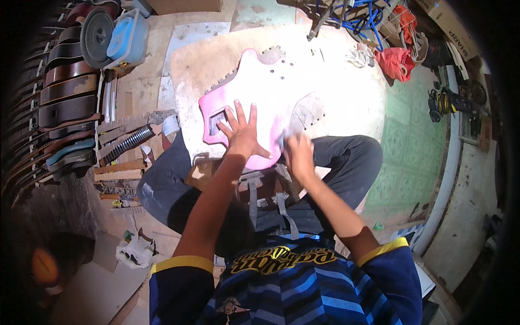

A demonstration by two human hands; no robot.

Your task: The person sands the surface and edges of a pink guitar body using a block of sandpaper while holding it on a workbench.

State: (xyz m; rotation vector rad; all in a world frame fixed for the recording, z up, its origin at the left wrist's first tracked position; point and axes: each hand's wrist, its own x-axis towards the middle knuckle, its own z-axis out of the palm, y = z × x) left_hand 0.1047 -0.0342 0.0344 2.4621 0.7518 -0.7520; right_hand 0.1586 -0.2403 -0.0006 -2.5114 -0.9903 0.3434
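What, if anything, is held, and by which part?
The right hand seems to hold a small bluish-grey piece at the edge of the pink guitar body; blur hides which part is gripped. The left hand lies spread on that body, gripping nothing.

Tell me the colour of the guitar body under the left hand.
The guitar body is pink, with whitish glare; the head view shows it.

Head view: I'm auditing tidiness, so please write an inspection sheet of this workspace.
Surface: pale board, partly washed out by glare.
Job's things: pink guitar body on the board; small grey piece, blurred.
Clutter: white plastic bag, lower left; red bag or cloth, upper right.
Hands: left hand flat on the body, fingers spread; right hand gripping the small grey piece at the body's edge.
Cables: blue coils, cable or hose, upper right.
Surroundings: guitar-like bodies, left; green tiled floor, right.
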